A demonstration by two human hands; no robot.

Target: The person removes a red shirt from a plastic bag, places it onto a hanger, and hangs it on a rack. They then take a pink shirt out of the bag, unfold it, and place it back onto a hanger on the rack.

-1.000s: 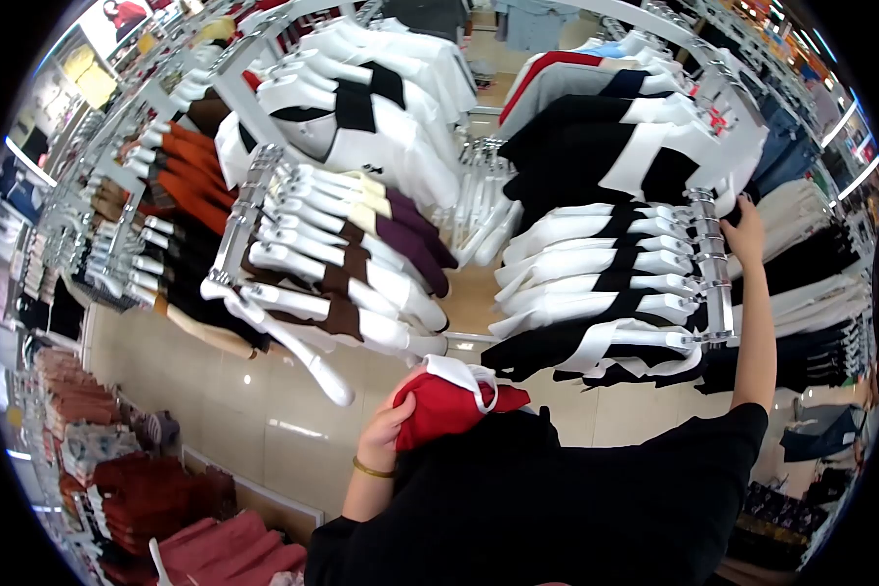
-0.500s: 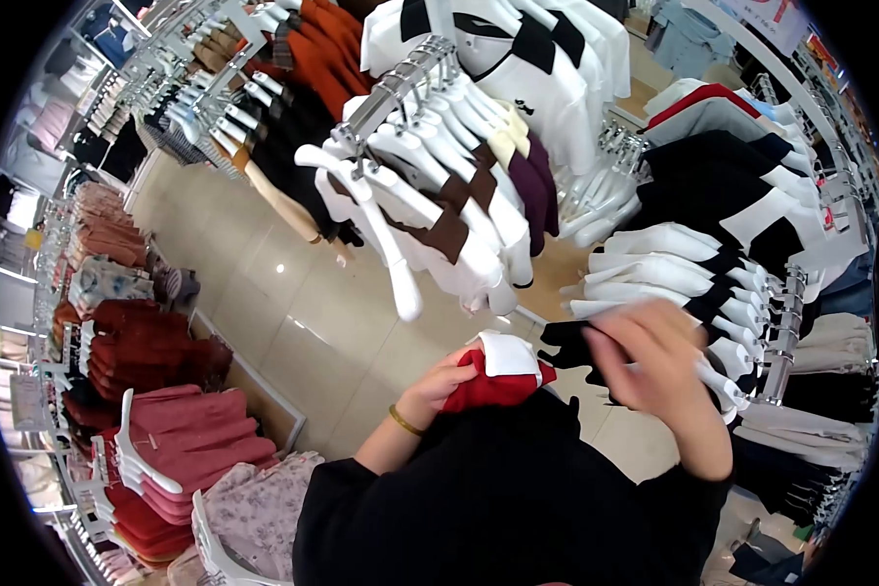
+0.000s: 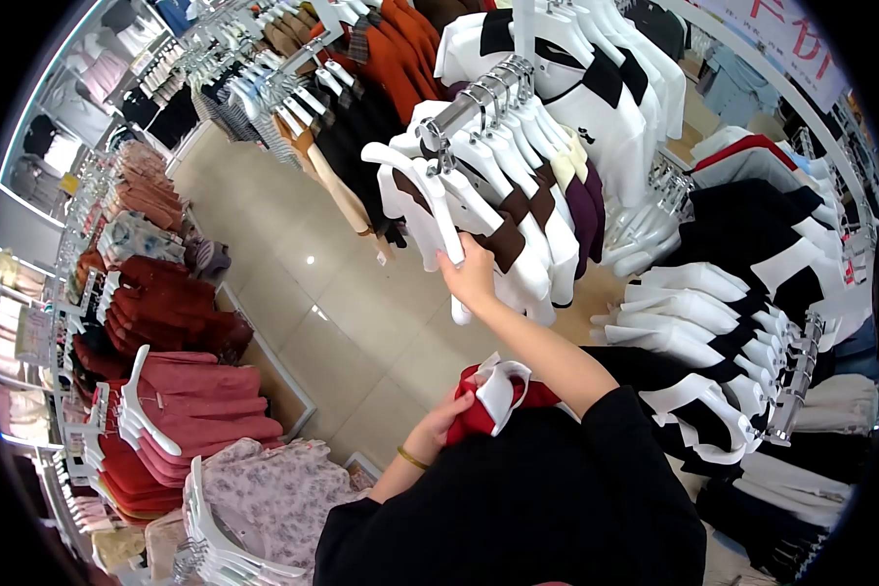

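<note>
A red garment with a white collar (image 3: pixel 498 398) is bunched in my left hand (image 3: pixel 446 415), close to my body; the fingers are wrapped round it. My right arm reaches forward over the aisle, and my right hand (image 3: pixel 472 273) grips the lower end of a white hanger (image 3: pixel 428 191). That hanger hangs at the near end of a metal rail (image 3: pixel 479 96). Behind it on the same rail hang white tops with brown collars (image 3: pixel 506 242) and a purple garment (image 3: pixel 588 210).
Pink tops (image 3: pixel 205 405) and a floral garment (image 3: pixel 269 488) hang at the lower left. White and black tops (image 3: pixel 689 303) hang on a rail at the right. Orange garments (image 3: pixel 400 59) hang at the back. A tiled floor (image 3: pixel 332 303) runs between the racks.
My right hand has moved from the right-hand rack to the white hanger and closed on it. The collar in my left hand has shifted. The view has turned, so the racks appear further right.
</note>
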